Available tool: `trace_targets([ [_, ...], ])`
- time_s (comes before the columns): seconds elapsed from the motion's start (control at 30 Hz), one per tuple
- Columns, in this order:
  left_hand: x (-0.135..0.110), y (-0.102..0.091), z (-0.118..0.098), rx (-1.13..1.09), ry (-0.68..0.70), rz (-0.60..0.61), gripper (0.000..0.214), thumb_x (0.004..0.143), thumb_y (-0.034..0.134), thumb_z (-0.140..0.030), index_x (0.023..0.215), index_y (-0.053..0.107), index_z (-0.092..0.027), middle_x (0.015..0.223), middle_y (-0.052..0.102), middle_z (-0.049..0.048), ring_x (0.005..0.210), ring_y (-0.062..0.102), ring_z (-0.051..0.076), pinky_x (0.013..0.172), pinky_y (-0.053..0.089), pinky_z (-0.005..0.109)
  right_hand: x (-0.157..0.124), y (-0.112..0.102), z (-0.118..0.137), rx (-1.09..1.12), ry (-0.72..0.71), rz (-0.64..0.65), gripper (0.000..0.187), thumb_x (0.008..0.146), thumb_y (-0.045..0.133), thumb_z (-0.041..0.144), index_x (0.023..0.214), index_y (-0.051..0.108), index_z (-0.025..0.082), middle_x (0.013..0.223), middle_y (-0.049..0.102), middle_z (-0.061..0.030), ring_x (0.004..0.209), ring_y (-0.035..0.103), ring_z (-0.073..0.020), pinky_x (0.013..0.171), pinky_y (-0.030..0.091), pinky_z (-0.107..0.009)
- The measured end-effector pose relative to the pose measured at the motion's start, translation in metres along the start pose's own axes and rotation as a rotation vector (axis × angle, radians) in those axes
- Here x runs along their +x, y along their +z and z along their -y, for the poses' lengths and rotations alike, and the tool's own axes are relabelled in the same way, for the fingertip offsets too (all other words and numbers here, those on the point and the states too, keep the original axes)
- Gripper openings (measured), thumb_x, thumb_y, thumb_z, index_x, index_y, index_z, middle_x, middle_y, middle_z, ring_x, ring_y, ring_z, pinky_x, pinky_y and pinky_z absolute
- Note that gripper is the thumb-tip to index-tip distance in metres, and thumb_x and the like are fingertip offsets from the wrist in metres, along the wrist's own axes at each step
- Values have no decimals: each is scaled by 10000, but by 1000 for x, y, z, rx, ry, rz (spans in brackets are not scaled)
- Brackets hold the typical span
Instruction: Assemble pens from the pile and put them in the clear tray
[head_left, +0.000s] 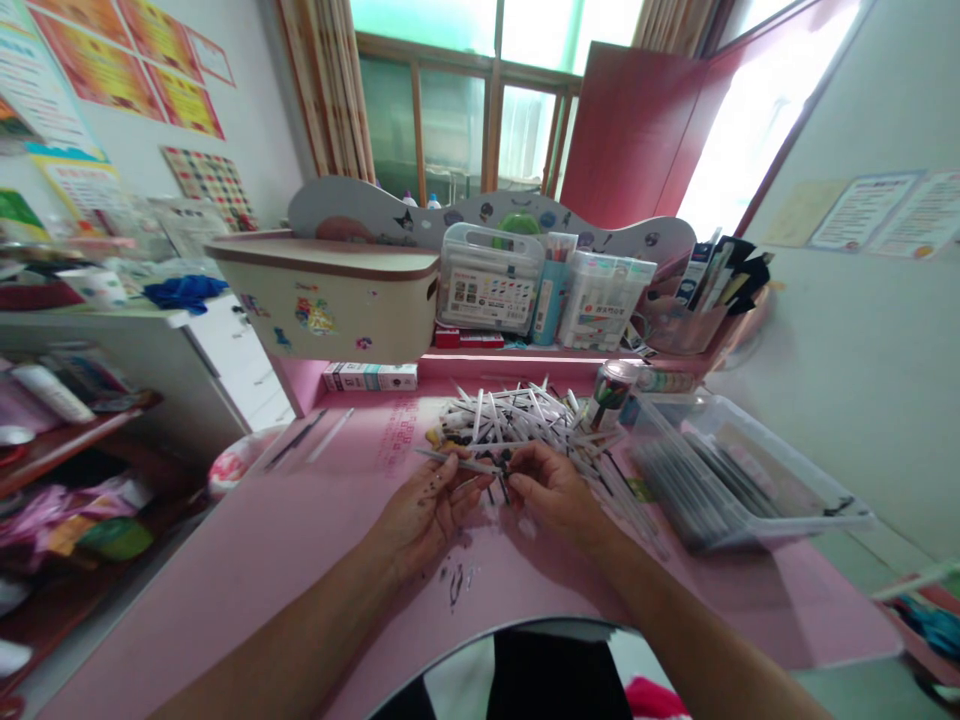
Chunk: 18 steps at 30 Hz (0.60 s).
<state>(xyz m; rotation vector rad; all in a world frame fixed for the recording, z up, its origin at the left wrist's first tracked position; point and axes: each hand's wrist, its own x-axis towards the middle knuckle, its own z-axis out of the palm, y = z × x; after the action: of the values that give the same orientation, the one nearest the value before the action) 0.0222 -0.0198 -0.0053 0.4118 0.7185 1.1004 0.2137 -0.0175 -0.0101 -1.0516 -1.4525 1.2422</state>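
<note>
Over the pink desk (pixel 315 540), my left hand (pixel 431 510) holds a slim pale pen-like stick (pixel 461 461) between thumb and fingers, palm partly turned up. Small dark specks lie on that palm. My right hand (pixel 555 490) is closed in a pinch at the stick's dark end, by small black pieces (pixel 504 462); what exactly its fingertips grip is too small to make out. Just beyond both hands lies a heap of white and black pen-like sticks (pixel 517 412). Dark smudges or bits (pixel 456 585) lie on the desk below my left hand.
A clear plastic bin (pixel 810 510) with many slim sticks stands at the right, near a clear jar (pixel 611 390). Two thin sticks (pixel 330 435) lie at the left. Along the back shelf stand a cream box (pixel 337 310), marker cases (pixel 491 280) and a pen holder (pixel 686 325).
</note>
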Motion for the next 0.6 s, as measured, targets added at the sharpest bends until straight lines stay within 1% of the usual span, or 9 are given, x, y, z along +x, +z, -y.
trace_targets([
  [0.1, 0, 0, 1, -1, 15, 22, 141, 954, 557, -144, 1094, 568, -161, 974, 776, 133, 839, 777, 245, 622, 659, 387, 2, 4, -4, 74, 11, -10, 170, 752, 683, 288, 829, 553, 211, 688, 579, 42, 567, 528, -108, 539, 433, -247],
  [0.13, 0, 0, 2, 4, 17, 21, 143, 953, 561, -146, 1095, 566, -165, 974, 775, 129, 839, 777, 248, 623, 660, 395, 2, 5, -4, 83, 13, -17, 167, 757, 684, 291, 820, 550, 211, 676, 578, 42, 569, 530, -109, 543, 434, -246],
  [0.2, 0, 0, 2, 34, 1, 10, 149, 949, 581, -169, 1097, 562, -173, 945, 775, 119, 775, 776, 239, 602, 656, 383, 2, 5, -5, 85, 10, -31, 155, 768, 678, 294, 812, 554, 211, 670, 581, 37, 575, 535, -114, 552, 442, -251],
  [0.3, -1, 0, 3, 68, -8, -9, 165, 945, 599, -185, 1104, 555, -182, 927, 774, 110, 713, 771, 220, 569, 647, 342, 1, 4, -5, 38, -10, -41, 128, 775, 664, 286, 800, 565, 210, 671, 575, 33, 585, 538, -120, 558, 447, -256],
  [0.47, 0, -1, 3, 37, 15, 19, 122, 953, 562, -136, 1067, 555, -178, 984, 769, 123, 820, 776, 237, 590, 657, 364, 0, 2, -6, -91, -52, -63, 42, 794, 632, 238, 803, 610, 205, 724, 600, 10, 640, 551, -135, 591, 451, -264],
  [0.53, -1, 1, 3, 39, 17, 18, 125, 950, 565, -128, 1064, 556, -177, 982, 769, 121, 825, 776, 238, 585, 656, 354, 0, 2, -7, -106, -60, -66, 42, 792, 631, 238, 812, 619, 204, 752, 612, 3, 662, 556, -141, 611, 457, -271],
  [0.6, -2, 3, 2, 40, 23, 6, 130, 946, 566, -117, 1064, 559, -174, 970, 770, 117, 823, 776, 240, 572, 654, 344, 0, 2, -7, -105, -69, -63, 84, 780, 641, 242, 852, 626, 202, 786, 624, -2, 680, 566, -143, 639, 468, -278],
])
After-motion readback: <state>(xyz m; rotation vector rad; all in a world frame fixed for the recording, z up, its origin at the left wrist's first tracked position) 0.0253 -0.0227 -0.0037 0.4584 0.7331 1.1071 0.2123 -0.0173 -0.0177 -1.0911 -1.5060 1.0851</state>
